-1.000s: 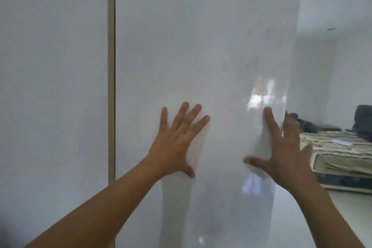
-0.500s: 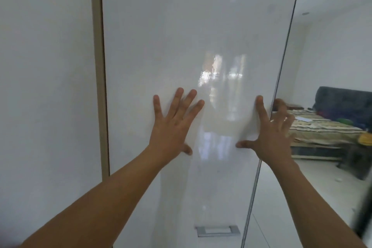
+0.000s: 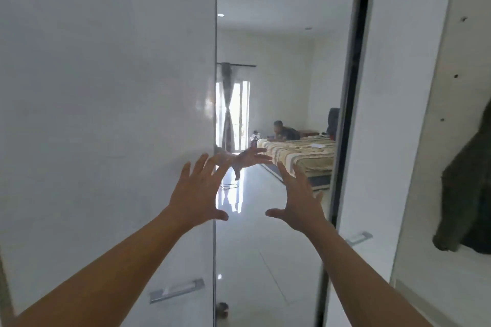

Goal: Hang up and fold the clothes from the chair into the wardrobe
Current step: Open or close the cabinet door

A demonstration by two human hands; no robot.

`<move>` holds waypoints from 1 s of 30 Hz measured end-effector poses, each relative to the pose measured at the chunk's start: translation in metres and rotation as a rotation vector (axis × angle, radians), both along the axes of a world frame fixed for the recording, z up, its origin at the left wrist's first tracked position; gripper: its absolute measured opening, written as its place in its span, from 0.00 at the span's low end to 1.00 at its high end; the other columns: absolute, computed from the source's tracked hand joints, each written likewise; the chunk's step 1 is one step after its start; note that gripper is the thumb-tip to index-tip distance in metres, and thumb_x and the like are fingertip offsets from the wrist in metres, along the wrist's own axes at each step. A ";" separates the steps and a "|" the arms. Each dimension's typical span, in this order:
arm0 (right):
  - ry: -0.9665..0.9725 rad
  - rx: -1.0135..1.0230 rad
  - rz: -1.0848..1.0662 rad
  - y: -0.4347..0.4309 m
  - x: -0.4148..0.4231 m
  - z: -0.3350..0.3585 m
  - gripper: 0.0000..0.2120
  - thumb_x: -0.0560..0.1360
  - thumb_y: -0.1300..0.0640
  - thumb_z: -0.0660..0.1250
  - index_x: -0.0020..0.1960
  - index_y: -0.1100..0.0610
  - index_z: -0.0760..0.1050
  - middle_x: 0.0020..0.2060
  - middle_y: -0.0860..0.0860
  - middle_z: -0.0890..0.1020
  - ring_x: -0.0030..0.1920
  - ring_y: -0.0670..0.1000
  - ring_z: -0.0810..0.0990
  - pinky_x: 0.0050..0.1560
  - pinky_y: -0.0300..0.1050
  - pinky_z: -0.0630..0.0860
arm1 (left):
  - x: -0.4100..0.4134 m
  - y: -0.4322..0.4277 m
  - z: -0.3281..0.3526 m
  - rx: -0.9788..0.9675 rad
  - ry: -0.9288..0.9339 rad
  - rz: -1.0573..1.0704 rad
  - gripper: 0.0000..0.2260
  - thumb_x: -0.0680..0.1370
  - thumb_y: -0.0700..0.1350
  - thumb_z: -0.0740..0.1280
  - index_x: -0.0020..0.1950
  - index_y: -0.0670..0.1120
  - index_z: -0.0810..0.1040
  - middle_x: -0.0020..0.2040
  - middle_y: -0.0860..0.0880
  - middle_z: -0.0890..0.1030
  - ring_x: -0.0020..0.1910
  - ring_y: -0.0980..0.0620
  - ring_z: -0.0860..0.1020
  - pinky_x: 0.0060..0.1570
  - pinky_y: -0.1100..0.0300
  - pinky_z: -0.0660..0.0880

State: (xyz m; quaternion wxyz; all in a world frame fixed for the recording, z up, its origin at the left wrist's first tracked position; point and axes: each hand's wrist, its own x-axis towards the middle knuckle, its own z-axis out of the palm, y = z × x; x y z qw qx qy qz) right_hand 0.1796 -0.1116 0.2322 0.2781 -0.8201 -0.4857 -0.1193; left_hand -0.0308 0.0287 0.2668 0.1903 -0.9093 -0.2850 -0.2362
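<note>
Since a dark garment [image 3: 470, 194] already hangs inside the open wardrobe [image 3: 457, 74] at the right edge of the frame, the step in hand is judged to be door handling, not hanging or folding itself.

Head view: the left hand [image 3: 196, 194] is at lower centre, fingers straight and spread wide, thumb out. It lies over the vertical edge where the white door [image 3: 106, 114] on the left meets the mirror panel [image 3: 279, 61] in the centre. It holds nothing. Whether the fingertips touch the glass cannot be told, though a reflected hand shows just beyond them.

The right hand [image 3: 299, 202] is just beside it, to the right, equally spread and released, in front of the mirror panel. It holds nothing, and contact cannot be told.

A second white door [image 3: 398, 114] with a metal handle [image 3: 358, 237] stands right of centre. The chair and the remaining clothes are not in view; the mirror shows only a bed [image 3: 300, 154] and a bright floor.

Next move, as a judgement: turn away from the doors, locate the chair, and take one garment with both hands free
</note>
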 end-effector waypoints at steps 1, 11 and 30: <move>0.006 -0.015 -0.025 -0.021 0.023 -0.008 0.59 0.66 0.36 0.77 0.77 0.36 0.35 0.80 0.45 0.39 0.80 0.56 0.45 0.71 0.77 0.52 | 0.025 -0.013 -0.007 -0.012 0.003 -0.034 0.59 0.60 0.73 0.73 0.80 0.54 0.44 0.80 0.50 0.52 0.79 0.44 0.52 0.74 0.41 0.56; 0.158 -0.211 -0.134 -0.176 0.220 -0.092 0.58 0.67 0.39 0.77 0.79 0.37 0.36 0.80 0.45 0.42 0.79 0.54 0.52 0.71 0.74 0.54 | 0.248 -0.135 -0.096 -0.284 0.046 -0.212 0.59 0.61 0.70 0.75 0.81 0.55 0.44 0.81 0.51 0.53 0.79 0.46 0.54 0.76 0.45 0.56; 0.228 -0.454 0.153 -0.101 0.368 -0.225 0.31 0.84 0.49 0.54 0.81 0.47 0.40 0.81 0.47 0.50 0.80 0.51 0.43 0.76 0.67 0.44 | 0.429 -0.124 -0.245 -0.954 -0.307 -0.296 0.65 0.63 0.53 0.83 0.78 0.60 0.33 0.81 0.52 0.41 0.78 0.52 0.47 0.77 0.45 0.54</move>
